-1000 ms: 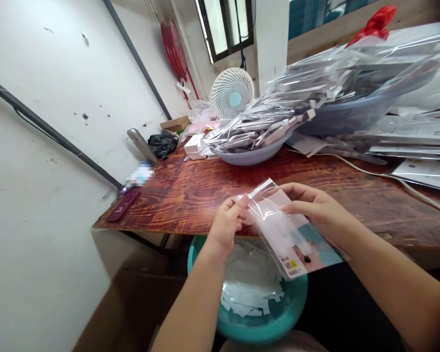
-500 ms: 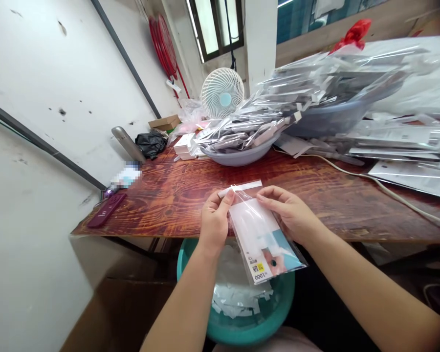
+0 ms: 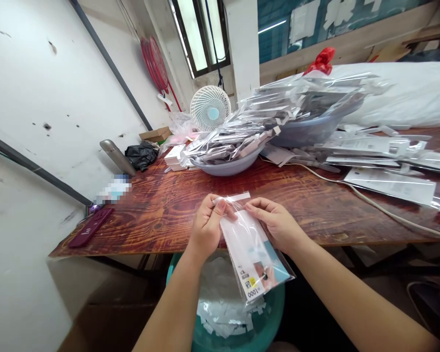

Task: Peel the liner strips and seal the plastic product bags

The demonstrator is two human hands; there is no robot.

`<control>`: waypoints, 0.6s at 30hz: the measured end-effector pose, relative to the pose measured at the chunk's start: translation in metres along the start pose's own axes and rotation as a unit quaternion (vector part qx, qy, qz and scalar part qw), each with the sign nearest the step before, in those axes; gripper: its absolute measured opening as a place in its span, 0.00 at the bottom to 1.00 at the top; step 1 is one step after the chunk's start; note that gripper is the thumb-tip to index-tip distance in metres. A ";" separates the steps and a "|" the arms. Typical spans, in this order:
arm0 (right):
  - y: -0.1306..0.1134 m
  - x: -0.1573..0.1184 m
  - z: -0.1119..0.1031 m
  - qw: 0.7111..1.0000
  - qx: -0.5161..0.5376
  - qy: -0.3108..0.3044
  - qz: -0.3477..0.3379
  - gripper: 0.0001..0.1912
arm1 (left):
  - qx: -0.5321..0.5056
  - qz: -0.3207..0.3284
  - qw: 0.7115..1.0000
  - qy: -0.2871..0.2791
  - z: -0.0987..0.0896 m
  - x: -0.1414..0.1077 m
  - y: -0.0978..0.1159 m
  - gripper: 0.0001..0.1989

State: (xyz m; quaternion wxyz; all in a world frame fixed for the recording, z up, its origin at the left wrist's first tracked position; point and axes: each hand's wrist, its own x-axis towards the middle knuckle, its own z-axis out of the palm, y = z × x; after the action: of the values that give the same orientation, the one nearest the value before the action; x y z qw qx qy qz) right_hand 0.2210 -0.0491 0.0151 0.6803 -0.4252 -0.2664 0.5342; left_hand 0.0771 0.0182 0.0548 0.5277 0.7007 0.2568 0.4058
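Between my hands is a clear plastic packet (image 3: 247, 247) with a white and blue printed card inside, marked 1000 at its lower end. My left hand (image 3: 208, 222) pinches the packet's upper left corner, thumb on top, close to the white strip along its top edge. At the upper right side, my right hand (image 3: 273, 220) grips the packet between thumb and fingers. The packet tilts down toward me over a green basin (image 3: 275, 318), which holds white paper or plastic scraps (image 3: 225, 318).
Behind stands a wooden table (image 3: 157, 205). On it are grey-blue basins (image 3: 223, 168) heaped with plastic packets, a white fan (image 3: 210, 108), a dark red phone-like object (image 3: 91, 227) and a pale cable (image 3: 370, 195). More flat packets (image 3: 388, 186) lie at the right.
The camera view has shifted, so the table and basins sit lower and further left. My left fingers now show more under the packet's clear top; both hands still hold it.
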 end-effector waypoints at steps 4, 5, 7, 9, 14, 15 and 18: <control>-0.002 0.001 0.001 1.000 0.001 -0.001 0.004 0.14 | -0.041 -0.015 0.999 -0.019 0.003 0.001 0.001 0.11; -0.002 0.001 0.002 1.000 0.001 0.000 0.009 0.14 | -0.053 -0.022 0.998 -0.024 0.003 0.001 0.000 0.11; -0.002 0.003 0.003 1.000 -0.003 0.009 0.018 0.15 | -0.075 -0.033 0.996 -0.033 0.003 0.003 -0.005 0.11; -0.002 0.004 0.005 0.999 -0.006 0.022 0.024 0.15 | -0.091 -0.036 0.995 -0.035 0.003 0.004 -0.011 0.11; 0.003 0.007 0.007 0.999 -0.008 0.024 0.028 0.15 | -0.099 -0.048 0.994 -0.028 0.000 0.006 -0.021 0.11; 0.005 0.007 0.007 0.999 -0.009 0.022 0.029 0.15 | -0.097 -0.050 0.994 -0.027 -0.001 0.006 -0.021 0.11; 0.008 0.010 0.006 0.999 -0.016 0.021 0.024 0.15 | -0.099 -0.046 0.994 -0.001 -0.002 0.008 -0.023 0.11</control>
State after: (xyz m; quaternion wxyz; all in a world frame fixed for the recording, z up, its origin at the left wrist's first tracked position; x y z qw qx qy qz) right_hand 0.2152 -0.0373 0.0103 0.6656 -0.4539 -0.2503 0.5370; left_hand 0.0808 0.0325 0.0358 0.6131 0.6325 0.2469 0.4039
